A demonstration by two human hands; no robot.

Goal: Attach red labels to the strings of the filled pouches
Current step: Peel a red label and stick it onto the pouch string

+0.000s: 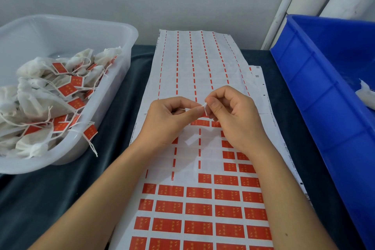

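Left hand: the left hand (172, 119) pinches a thin white cotton string (204, 107) between thumb and forefinger.
Right hand: the right hand (231, 111) pinches the same string's end, just at 3 o'clock of the left fingertips.
Labels: the white backing sheet of red rectangular stickers (198, 193) lies under both hands, with full rows toward 6 o'clock.
Pouches: white fabric pouches with red tags (50, 97) fill the translucent plastic tub (121, 32) at 9 o'clock.
Handling: string looks light, limp and easily dropped; likely best pinched near its end.

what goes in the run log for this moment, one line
step: labelling | left hand and right hand: pinch string over label sheet | labelled pouches: clear tub
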